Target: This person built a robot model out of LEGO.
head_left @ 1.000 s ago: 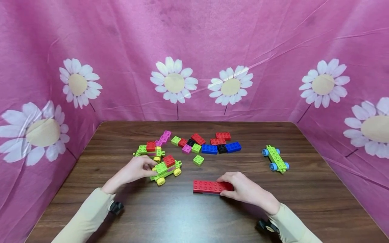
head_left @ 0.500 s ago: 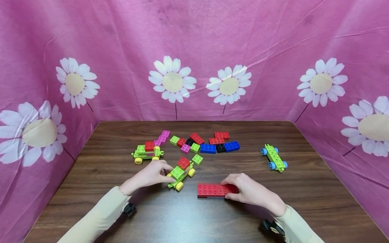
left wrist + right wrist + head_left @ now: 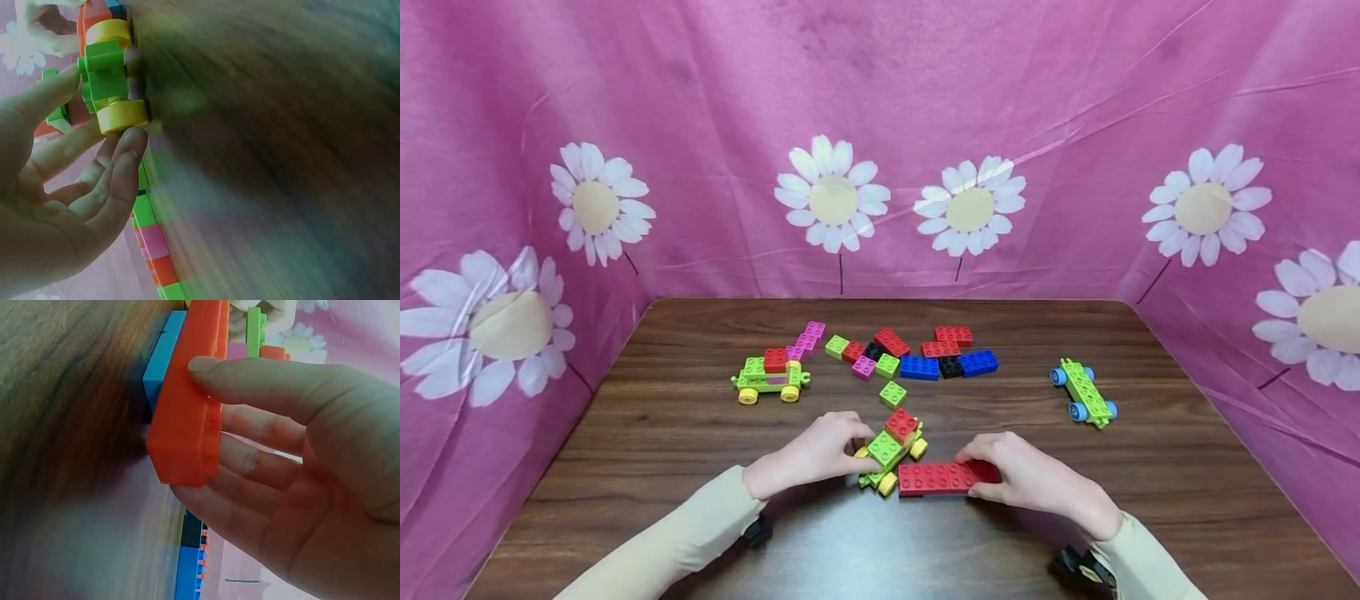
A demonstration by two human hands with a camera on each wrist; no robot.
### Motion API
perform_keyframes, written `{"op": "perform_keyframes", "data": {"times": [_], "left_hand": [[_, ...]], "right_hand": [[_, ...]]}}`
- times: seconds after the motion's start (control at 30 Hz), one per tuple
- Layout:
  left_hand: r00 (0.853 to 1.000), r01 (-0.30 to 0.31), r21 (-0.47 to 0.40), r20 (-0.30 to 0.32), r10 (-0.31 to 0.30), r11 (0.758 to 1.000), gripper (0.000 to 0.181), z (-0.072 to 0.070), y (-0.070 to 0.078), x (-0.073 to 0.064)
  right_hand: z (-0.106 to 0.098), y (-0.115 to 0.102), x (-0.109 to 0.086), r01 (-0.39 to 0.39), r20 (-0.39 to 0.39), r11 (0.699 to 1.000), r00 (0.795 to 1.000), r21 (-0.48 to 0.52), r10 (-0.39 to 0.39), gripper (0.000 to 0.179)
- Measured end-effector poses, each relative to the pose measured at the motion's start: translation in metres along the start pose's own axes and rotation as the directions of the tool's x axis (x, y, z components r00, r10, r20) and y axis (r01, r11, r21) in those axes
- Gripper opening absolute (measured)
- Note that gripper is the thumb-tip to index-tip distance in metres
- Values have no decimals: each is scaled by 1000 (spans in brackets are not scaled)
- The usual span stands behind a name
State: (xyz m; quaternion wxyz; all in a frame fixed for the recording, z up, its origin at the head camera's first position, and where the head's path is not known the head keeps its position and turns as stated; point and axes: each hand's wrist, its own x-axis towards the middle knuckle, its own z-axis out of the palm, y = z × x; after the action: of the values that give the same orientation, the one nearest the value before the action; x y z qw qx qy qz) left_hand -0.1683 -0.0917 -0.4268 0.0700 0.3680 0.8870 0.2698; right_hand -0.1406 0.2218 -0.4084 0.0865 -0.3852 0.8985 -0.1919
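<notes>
One left hand [image 3: 814,450] is gripping a yellow-wheeled green plastic car [image 3: 886,450]. The right hand [image 3: 1037,479] is holding red plastic bricks [image 3: 931,478], possibly touching it.

In the head view, bright, even light was spread over the frame; pale glare was thrown on the tabletop [image 3: 865,550] at lower centre, and soft shadows were cast beside the sleeves [image 3: 688,529]. In the left wrist view, colours were hazed, and the right side was blurred. In the right wrist view, the right hand [image 3: 325,494] was rendered more sharply than the smeared lower left.
</notes>
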Motion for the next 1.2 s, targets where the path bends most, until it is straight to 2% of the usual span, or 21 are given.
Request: {"op": "perform_keyframes", "data": {"times": [0.13,0.2,0.27,0.37,0.5,0.6,0.67,0.73,0.87,0.93,1.03,1.2], "left_hand": [[999,14,10,-28,-14,1000,39,-7,-1,-3],[996,28,12,-80,-27,1000,42,-18,-5,-8],[986,46,10,-159,-44,999,40,-33,-10,-14],[952,97,1,-292,-93,995,31,-61,-20,-24],[888,173,7,-434,-153,985,23,-95,-38,-41],[846,240,-6,-489,-213,971,28,-110,-53,-52],[832,284,-25,-490,-259,958,35,-115,-63,-58],[839,314,-37,-457,-295,949,42,-116,-74,-61],[881,346,-46,-326,-342,937,52,-110,-92,-63],[895,354,-59,-270,-356,933,54,-106,-98,-62],[906,357,-59,-221,-361,932,54,-102,-102,-61],[914,343,-55,-209,-347,938,46,-97,-103,-59]], "right_hand": [[0,0,-2,-16,7,1000,1000,5,16,30],[0,0,-2,-18,6,1000,1000,3,18,30],[1,0,-3,-26,8,1000,1000,4,26,29],[1,0,-3,-28,8,1000,1000,3,28,29],[0,1,-2,-11,4,1000,1000,2,11,29],[0,1,-2,5,0,1000,1000,0,-5,29],[0,1,-2,5,0,1000,1000,-1,-5,30],[1,1,-2,0,2,1000,1000,-5,0,31],[3,0,-1,1,9,1000,1000,-8,-1,33],[3,-1,0,4,10,1000,1000,-4,-4,34],[3,-3,2,11,9,1000,1000,3,-11,34],[3,-4,4,3,23,1000,1000,18,-3,33]]}}
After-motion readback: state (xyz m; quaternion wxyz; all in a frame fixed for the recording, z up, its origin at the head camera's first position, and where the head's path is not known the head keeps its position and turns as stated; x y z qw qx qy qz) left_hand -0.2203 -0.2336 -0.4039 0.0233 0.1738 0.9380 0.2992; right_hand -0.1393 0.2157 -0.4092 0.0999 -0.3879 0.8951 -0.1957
